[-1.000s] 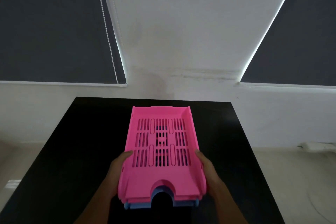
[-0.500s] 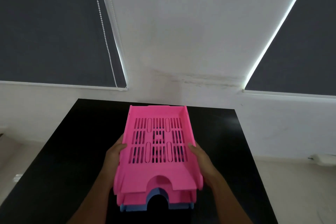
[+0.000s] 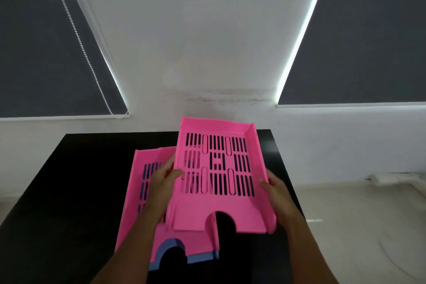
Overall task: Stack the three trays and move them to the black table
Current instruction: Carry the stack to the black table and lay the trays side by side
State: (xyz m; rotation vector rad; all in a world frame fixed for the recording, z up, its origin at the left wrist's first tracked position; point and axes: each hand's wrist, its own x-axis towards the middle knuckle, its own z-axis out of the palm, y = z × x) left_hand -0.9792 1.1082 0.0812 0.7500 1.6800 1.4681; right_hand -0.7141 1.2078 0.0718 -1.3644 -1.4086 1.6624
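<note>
I hold the top pink tray [image 3: 221,210] lifted above the black table [image 3: 76,182] and shifted to the right of the other two. My left hand [image 3: 162,182] grips its left wall and my right hand [image 3: 276,193] grips its right wall. A second pink tray [image 3: 138,193] lies on the table at lower left, partly under the lifted one and my left forearm. Beneath it a blue tray [image 3: 202,258] shows only along the front edge and arch cut-out.
The table stands against a white wall [image 3: 207,41] with dark roller blinds [image 3: 46,53] left and right. Pale floor [image 3: 368,226] lies right of the table, with a white object [image 3: 391,177] at the wall base.
The top pink tray has come up off the stack and moved right and away from me, uncovering the second pink tray. Both hands stayed on its sides.
</note>
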